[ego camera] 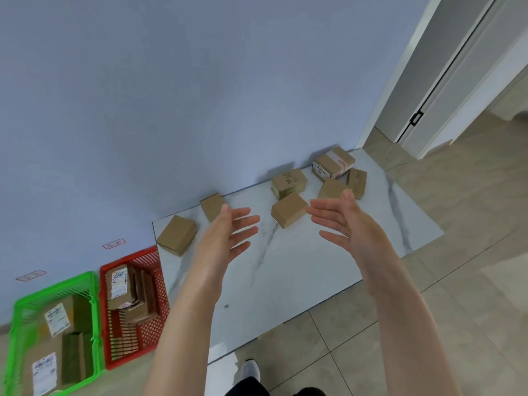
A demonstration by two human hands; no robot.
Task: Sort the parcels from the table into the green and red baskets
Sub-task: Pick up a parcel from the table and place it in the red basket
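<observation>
Several brown cardboard parcels lie on the white marble table [300, 270]. One plain parcel [288, 210] sits between my two hands; others lie at the left edge [177, 235], behind my left hand [211, 206] and in a cluster at the far right, including a taped one [333, 162]. My left hand [228, 232] and my right hand [343, 221] hover open above the table, palms facing each other, holding nothing. The red basket [148, 341] and the green basket [85, 281] stand on the floor to the left, each holding several parcels.
A pale blue wall runs behind the table and baskets, with two small labels [113, 243] stuck low on it. A white sliding door [445, 81] stands at the right. Tiled floor surrounds the table; my shoe [249, 370] shows below.
</observation>
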